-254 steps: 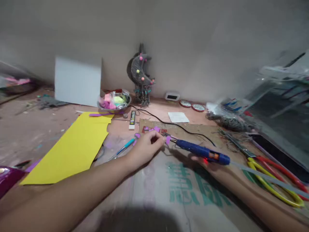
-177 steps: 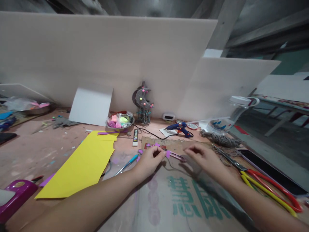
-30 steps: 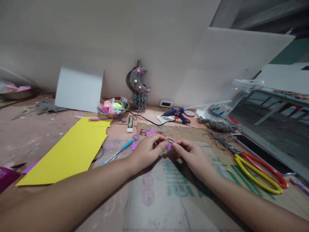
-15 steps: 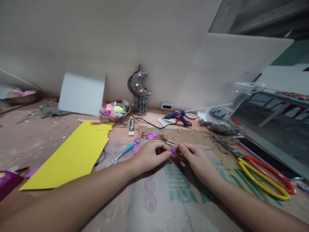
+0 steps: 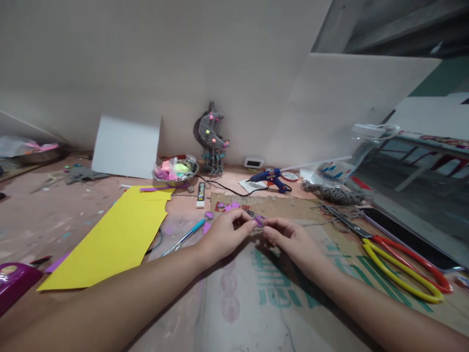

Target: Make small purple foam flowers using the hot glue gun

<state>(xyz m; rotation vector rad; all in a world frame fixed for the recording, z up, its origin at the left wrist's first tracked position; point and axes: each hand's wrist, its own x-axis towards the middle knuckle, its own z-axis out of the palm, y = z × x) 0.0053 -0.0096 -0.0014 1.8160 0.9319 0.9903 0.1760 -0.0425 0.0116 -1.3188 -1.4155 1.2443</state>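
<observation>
Between thumb and fingers, my left hand (image 5: 229, 231) pinches a small purple piece (image 5: 258, 220), whose exact shape is too small to tell. My right hand (image 5: 291, 239) is closed at the fingertips on the right edge of this piece. Just beyond the left hand lie purple flower cut-outs (image 5: 233, 206), partly hidden by it. A small purple heart-shaped piece (image 5: 208, 215) rests by the tip of a blue pen (image 5: 186, 237). Behind the fingertips, a thin metal tool (image 5: 252, 213) is mostly covered. Both hands are above a cardboard sheet (image 5: 249, 313).
Yellow paper (image 5: 106, 239) lies left. Large scissors with red and yellow handles (image 5: 403, 269) and a phone (image 5: 406, 238) lie right. At the back are a blue glue gun (image 5: 269, 177), grey yarn (image 5: 331, 193), a metal bowl (image 5: 176, 182) and a moon-shaped ornament (image 5: 211, 129).
The purple piece has shifted slightly up and left and is turned differently in the fingertips. My left hand has moved a little over the flower cut-outs. The view has tilted slightly.
</observation>
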